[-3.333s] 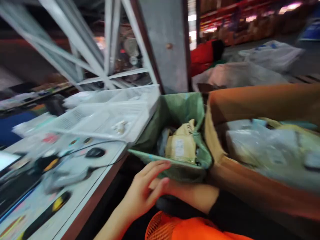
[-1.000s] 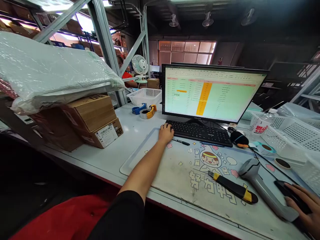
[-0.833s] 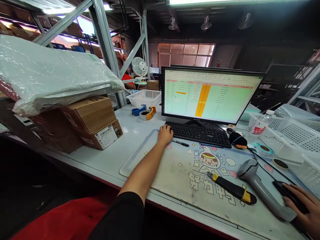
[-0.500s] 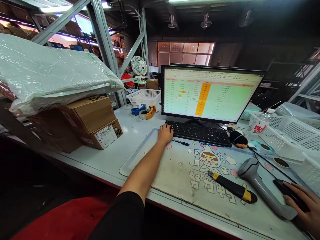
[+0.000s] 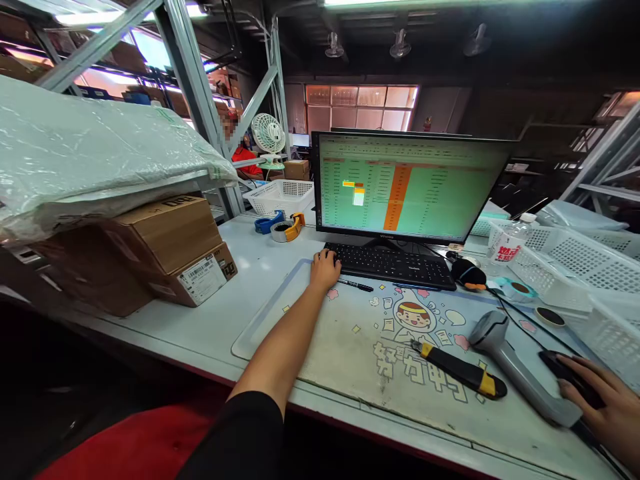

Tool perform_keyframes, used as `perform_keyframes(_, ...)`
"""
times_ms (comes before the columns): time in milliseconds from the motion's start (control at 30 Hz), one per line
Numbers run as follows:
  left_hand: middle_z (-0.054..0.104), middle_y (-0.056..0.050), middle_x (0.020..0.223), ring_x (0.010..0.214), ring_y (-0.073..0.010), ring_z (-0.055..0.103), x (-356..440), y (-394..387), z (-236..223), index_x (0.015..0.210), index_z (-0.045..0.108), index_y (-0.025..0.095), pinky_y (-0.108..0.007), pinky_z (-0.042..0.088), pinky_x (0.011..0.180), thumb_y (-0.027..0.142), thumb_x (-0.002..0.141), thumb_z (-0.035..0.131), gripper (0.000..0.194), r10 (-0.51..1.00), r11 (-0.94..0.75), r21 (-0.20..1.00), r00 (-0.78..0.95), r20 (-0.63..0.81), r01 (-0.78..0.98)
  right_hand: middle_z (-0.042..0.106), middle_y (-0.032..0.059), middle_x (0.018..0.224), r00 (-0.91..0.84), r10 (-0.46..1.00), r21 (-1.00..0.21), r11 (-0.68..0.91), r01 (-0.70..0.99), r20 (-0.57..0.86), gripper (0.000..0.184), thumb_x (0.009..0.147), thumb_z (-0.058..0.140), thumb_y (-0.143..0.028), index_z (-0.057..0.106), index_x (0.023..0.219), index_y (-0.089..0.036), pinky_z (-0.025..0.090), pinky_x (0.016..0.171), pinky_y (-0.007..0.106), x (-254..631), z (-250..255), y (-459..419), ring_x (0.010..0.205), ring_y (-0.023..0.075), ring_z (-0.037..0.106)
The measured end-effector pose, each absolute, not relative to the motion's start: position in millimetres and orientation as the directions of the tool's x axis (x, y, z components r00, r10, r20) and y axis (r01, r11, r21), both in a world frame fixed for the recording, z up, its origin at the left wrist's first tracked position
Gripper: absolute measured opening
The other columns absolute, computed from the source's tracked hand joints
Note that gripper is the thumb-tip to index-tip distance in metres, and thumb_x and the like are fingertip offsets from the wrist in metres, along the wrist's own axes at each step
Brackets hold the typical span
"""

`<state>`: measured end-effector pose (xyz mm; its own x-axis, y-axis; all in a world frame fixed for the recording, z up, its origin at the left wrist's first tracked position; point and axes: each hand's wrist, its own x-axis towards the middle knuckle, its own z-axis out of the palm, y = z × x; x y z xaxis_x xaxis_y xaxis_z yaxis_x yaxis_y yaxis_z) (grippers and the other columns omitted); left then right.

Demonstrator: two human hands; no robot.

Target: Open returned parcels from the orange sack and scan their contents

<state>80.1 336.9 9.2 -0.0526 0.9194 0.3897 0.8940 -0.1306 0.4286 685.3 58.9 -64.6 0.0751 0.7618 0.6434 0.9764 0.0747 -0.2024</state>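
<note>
My left hand (image 5: 324, 270) rests at the near left corner of the black keyboard (image 5: 390, 265), its fingers on the keys. My right hand (image 5: 597, 400) lies at the far right, gripping a black corded computer mouse (image 5: 567, 375). Just left of that hand, a grey handheld barcode scanner (image 5: 515, 373) lies on the printed desk mat (image 5: 350, 340). A yellow-and-black utility knife (image 5: 460, 370) and a black pen (image 5: 356, 285) also lie on the mat. Above the keyboard, a monitor (image 5: 410, 187) shows a green spreadsheet with an orange column.
Cardboard boxes (image 5: 150, 257) under a plastic-wrapped parcel (image 5: 85, 160) stand at the desk's left. White mesh baskets (image 5: 560, 260) and a plastic bottle (image 5: 505, 243) are on the right. A tape dispenser (image 5: 285, 228) stands behind, and a person in red (image 5: 245, 160) sits beyond, among steel shelving.
Earlier, my hands were beside a green bag and a cardboard box. Over the last second both stay on keyboard and mouse, the view drifts slightly, and the screen darkens with a new highlighted cell block.
</note>
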Motion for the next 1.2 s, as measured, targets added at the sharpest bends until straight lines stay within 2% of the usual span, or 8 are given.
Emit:
perform_keyframes(100, 0.055, -0.014, 0.155, 0.141, -0.0357, 0.048, 79.9, 336.7, 10.2, 0.132, 0.066, 0.019, -0.050, 0.048, 0.114, 0.032, 0.102, 0.049, 0.037, 0.920, -0.125, 0.423, -0.055, 0.389, 0.897, 0.071, 0.0102, 0.128, 0.142, 0.778, -0.285, 0.049, 0.957, 0.612, 0.058, 0.087, 0.062, -0.062, 0.057, 0.144, -0.064, 0.059, 0.071, 0.063, 676.6, -56.3, 55.2, 0.109, 0.0456, 0.072)
perform_keyframes(200, 0.055, -0.014, 0.155, 0.141, -0.0357, 0.048, 79.5, 336.7, 10.9, 0.133, 0.066, 0.019, -0.050, 0.047, 0.115, 0.033, 0.103, 0.049, 0.038, 0.920, -0.127, 0.415, -0.049, 0.388, 0.901, 0.070, 0.0113, 0.128, 0.173, 0.785, -0.287, 0.007, 0.958, 0.595, 0.051, 0.089, 0.059, -0.062, 0.064, 0.139, -0.055, 0.058, 0.089, 0.066, 670.1, -49.9, 52.7, 0.112, 0.0467, 0.071)
perform_keyframes(433, 0.055, -0.015, 0.155, 0.142, -0.0378, 0.047, 78.7, 340.5, 9.7, 0.133, 0.066, 0.018, -0.052, 0.046, 0.117, 0.033, 0.102, 0.049, 0.039, 0.918, -0.138, 0.409, -0.039, 0.394, 0.902, 0.065, 0.0159, 0.138, 0.192, 0.804, -0.193, -0.098, 0.976, 0.563, 0.049, 0.100, 0.048, -0.056, 0.066, 0.136, -0.029, 0.052, 0.112, 0.054, 658.7, -44.9, 50.2, 0.123, 0.0413, 0.067)
perform_keyframes(600, 0.054, -0.017, 0.154, 0.141, -0.0398, 0.047, 77.5, 344.7, 7.2, 0.134, 0.065, 0.017, -0.055, 0.046, 0.116, 0.034, 0.101, 0.048, 0.041, 0.909, -0.158, 0.400, -0.025, 0.415, 0.903, 0.066, 0.0167, 0.136, 0.217, 0.789, -0.192, -0.128, 0.973, 0.575, 0.052, 0.100, 0.048, -0.052, 0.069, 0.136, -0.021, 0.052, 0.114, 0.054, 654.0, -43.1, 51.1, 0.122, 0.0380, 0.067)
perform_keyframes(933, 0.056, -0.017, 0.151, 0.139, -0.0412, 0.047, 75.3, 350.6, 3.7, 0.133, 0.066, 0.016, -0.056, 0.046, 0.115, 0.035, 0.101, 0.045, 0.043, 0.902, -0.172, 0.391, -0.015, 0.432, 0.904, 0.065, 0.0129, 0.139, 0.199, 0.788, -0.184, -0.110, 0.977, 0.583, 0.049, 0.101, 0.050, -0.047, 0.069, 0.138, -0.023, 0.053, 0.114, 0.053, 652.3, -41.8, 50.0, 0.123, 0.0338, 0.067)
perform_keyframes(1200, 0.056, -0.017, 0.151, 0.139, -0.0408, 0.048, 74.2, 353.6, 1.2, 0.134, 0.066, 0.015, -0.055, 0.046, 0.116, 0.036, 0.102, 0.044, 0.044, 0.899, -0.175, 0.382, -0.012, 0.439, 0.907, 0.066, 0.0142, 0.138, 0.205, 0.785, -0.203, -0.104, 0.974, 0.585, 0.049, 0.100, 0.050, -0.046, 0.071, 0.137, -0.021, 0.053, 0.113, 0.054, 649.9, -40.2, 51.0, 0.124, 0.0341, 0.066)
